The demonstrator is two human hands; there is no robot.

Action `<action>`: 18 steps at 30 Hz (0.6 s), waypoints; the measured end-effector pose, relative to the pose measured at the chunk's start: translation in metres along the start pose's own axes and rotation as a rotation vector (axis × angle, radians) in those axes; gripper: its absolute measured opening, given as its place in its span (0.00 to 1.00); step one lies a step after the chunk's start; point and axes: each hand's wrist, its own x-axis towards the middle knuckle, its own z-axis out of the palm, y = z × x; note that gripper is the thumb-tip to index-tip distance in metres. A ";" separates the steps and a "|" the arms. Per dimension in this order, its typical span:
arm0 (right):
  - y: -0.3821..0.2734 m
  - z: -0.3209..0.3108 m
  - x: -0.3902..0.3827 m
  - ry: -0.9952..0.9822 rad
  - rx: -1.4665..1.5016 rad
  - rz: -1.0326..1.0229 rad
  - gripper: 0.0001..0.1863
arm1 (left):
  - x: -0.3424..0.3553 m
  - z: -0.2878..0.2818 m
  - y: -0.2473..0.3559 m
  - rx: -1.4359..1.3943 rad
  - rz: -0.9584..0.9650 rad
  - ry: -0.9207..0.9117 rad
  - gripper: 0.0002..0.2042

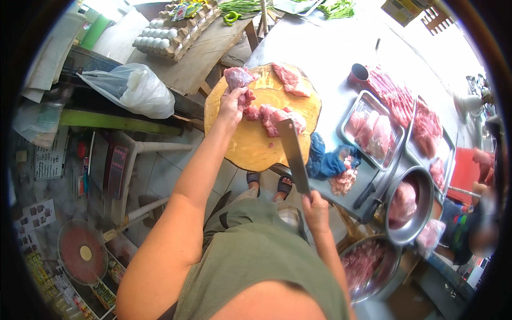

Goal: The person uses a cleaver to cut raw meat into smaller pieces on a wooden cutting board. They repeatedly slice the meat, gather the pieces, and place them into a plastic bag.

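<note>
My left hand grips a lump of raw meat over the upper left of a round wooden chopping block. Cut chunks of meat lie across the block's middle, and a flatter piece lies near its far edge. My right hand holds a cleaver by the handle at the block's near right, its broad blade angled up over the block beside the chunks. Just right of the block lie a bunched blue cloth and a small pile of trimmings.
Right: metal trays of meat, a knife, meat bowls and part of another person. Left: egg cartons, a white plastic bag, a scale and a fan. Greens lie at the back.
</note>
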 end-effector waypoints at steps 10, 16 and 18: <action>-0.009 0.040 0.025 -0.031 -0.094 0.105 0.12 | -0.078 -0.086 -0.029 0.514 -0.364 0.153 0.13; -0.012 0.035 0.034 0.053 -0.038 -0.088 0.08 | -0.098 -0.091 -0.024 1.634 0.289 0.133 0.14; -0.007 0.032 0.032 0.044 -0.079 -0.001 0.09 | -0.097 -0.084 -0.020 1.422 0.624 -0.040 0.11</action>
